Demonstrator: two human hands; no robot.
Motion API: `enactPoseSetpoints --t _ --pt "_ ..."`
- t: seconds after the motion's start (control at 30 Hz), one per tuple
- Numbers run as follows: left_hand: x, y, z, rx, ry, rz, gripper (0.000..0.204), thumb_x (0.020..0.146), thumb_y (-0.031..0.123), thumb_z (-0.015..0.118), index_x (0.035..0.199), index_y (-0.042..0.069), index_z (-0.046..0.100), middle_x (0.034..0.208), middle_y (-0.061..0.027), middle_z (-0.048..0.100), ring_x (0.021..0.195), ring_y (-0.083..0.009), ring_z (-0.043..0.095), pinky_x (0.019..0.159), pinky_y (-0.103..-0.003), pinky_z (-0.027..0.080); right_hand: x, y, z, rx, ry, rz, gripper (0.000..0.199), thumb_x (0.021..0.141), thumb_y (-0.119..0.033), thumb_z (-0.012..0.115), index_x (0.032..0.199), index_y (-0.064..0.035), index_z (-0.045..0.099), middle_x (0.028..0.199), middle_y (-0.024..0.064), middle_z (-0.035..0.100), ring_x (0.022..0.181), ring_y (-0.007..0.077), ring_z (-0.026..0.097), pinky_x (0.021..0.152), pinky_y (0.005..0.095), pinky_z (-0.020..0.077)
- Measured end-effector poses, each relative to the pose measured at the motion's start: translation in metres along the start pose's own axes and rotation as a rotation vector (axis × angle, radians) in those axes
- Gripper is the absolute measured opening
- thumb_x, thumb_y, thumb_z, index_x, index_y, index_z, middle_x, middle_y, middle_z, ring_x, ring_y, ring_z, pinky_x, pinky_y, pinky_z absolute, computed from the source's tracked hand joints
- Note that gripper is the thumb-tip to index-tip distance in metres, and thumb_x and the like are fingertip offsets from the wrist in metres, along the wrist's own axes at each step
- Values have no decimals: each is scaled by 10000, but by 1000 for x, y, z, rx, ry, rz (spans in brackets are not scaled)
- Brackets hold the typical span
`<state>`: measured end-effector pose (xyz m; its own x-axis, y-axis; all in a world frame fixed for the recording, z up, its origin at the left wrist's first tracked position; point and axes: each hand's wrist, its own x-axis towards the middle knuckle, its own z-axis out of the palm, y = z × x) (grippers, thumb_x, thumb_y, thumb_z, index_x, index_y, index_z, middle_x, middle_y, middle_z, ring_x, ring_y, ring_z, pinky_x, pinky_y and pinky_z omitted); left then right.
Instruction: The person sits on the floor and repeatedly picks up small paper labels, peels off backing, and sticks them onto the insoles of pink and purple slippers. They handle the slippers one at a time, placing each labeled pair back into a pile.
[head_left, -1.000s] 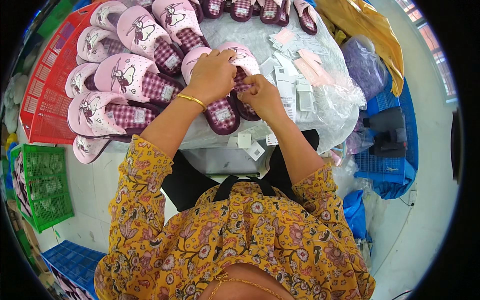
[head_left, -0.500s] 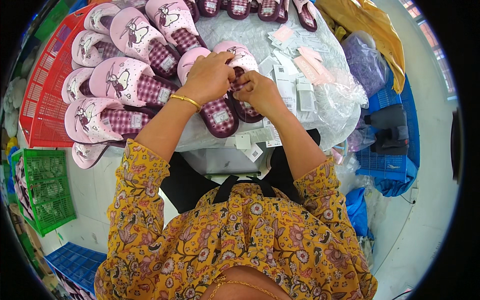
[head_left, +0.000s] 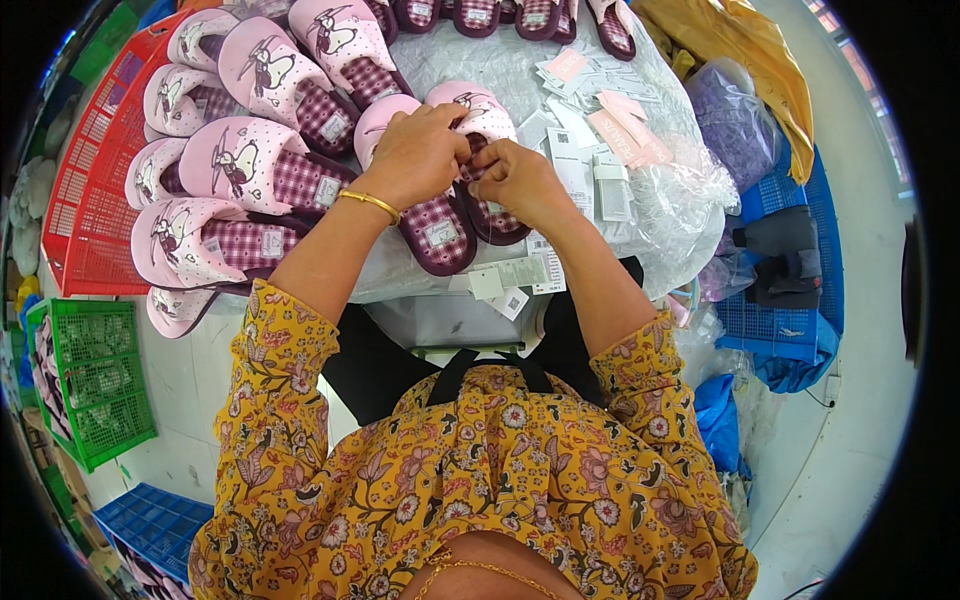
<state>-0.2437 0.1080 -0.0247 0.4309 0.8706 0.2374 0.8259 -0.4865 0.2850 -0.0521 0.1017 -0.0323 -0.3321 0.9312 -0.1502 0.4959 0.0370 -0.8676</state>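
A pair of pink slippers with dark plum soles and checked insoles lies in front of me at the table's near edge. Across the uppers of the left slipper (head_left: pixel 437 232) and the right slipper (head_left: pixel 474 98) rests my left hand (head_left: pixel 422 155), fingers bent and gripping the right one's upper at its opening. My right hand (head_left: pixel 520 185) pinches at that same opening, its fingertips almost meeting the left's. Whatever is between those fingertips is too small to make out. Paper tags (head_left: pixel 505 280) lie by the slippers' heels.
More pink slippers (head_left: pixel 232 160) crowd the table's left side, with others along its far edge. Loose white and pink tags (head_left: pixel 625 130) spread to the right on the plastic-covered tabletop (head_left: pixel 680 200). Baskets stand around: red (head_left: pixel 85 190), green (head_left: pixel 105 385) and blue (head_left: pixel 770 325).
Both hands stay at the right slipper's opening with hardly any movement. The right hand's fingers have shifted very slightly; the slippers lie as before.
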Motion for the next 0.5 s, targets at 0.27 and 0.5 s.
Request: enactPoseSetpoints --t 0.27,0.5 --pt "-1 2 -2 -2 -8 -8 208 768 119 622 905 162 772 1381 -56 563 1176 -267 550 960 -425 410 3 -2 -1 -1 -22 4 302 745 -7 776 1014 20 639 794 65 688 718 119 625 654 263 473" --pt "1 2 -1 5 -18 1 206 764 113 625 907 156 768 1380 -75 561 1189 -269 546 962 -432 410 11 12 7 10 59 -43 291 712 -121 829 941 -21 679 803 85 728 744 188 697 705 311 532"
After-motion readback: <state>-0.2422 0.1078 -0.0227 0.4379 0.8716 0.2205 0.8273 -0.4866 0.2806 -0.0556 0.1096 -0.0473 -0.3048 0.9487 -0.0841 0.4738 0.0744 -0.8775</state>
